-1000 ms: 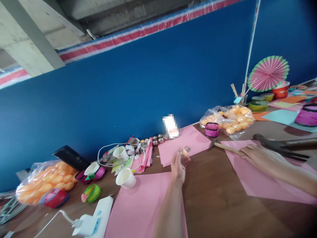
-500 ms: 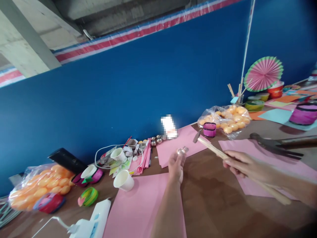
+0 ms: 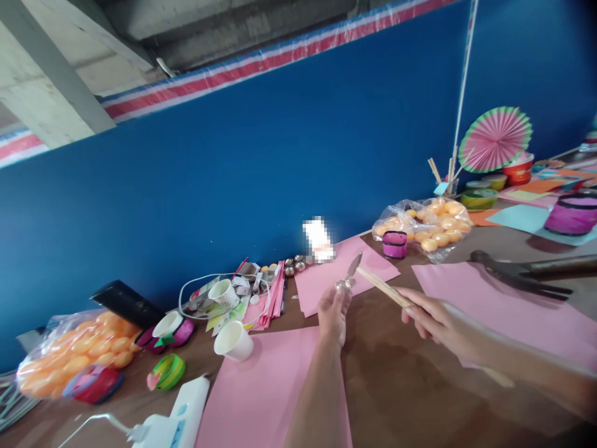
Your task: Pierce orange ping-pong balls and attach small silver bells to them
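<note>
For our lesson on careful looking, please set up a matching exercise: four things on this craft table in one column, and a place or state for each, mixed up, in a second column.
Things:
1. small hammer
2. small silvery piece
3. white paper cup
4. pink paper fan

Places or states:
A. lying on its side on the table
B. standing open by the blue wall
C. pinched in the left hand
D. gripped by its wooden handle in the right hand

Pairs: 1-D, 2-C, 3-A, 4-B
</note>
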Demonstrator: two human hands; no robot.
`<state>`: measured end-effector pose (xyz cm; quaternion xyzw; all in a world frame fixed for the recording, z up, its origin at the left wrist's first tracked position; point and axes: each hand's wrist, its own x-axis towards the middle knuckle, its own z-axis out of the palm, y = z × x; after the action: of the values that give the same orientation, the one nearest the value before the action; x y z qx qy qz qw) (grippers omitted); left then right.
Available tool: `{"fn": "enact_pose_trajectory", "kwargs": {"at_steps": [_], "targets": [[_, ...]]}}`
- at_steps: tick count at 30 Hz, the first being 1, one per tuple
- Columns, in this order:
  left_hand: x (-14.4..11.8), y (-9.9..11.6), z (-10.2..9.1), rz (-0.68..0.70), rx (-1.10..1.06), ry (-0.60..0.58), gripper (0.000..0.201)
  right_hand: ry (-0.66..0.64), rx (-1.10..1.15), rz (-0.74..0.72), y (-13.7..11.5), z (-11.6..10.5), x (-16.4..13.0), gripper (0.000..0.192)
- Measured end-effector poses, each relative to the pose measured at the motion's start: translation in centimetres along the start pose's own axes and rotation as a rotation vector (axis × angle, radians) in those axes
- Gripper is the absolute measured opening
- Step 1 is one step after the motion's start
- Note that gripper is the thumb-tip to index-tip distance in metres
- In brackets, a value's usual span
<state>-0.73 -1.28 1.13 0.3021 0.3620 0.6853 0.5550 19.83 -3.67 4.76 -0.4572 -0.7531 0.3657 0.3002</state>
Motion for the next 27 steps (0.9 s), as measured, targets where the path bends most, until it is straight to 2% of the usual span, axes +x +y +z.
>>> {"fn": "enact_pose_trajectory", "kwargs": {"at_steps": [9, 15, 27], "targets": [[0.0, -0.1, -0.1, 0.007, -0.009, 0.030, 0.026, -0.051, -0.084, -0.039, -2.9, -0.2, -0.4, 0.039], [0.1, 0.0, -0.2, -0.009, -0.057, 0.042, 0.021, -0.056, -0.092, -0.053, -2.4, 0.6, -0.3, 0.039], [0.5, 0.0, -0.4, -0.051, -0.113, 0.087, 0.018, -0.035, -0.088, -0.049, -2.6, 0.4, -0.4, 0.040]]}}
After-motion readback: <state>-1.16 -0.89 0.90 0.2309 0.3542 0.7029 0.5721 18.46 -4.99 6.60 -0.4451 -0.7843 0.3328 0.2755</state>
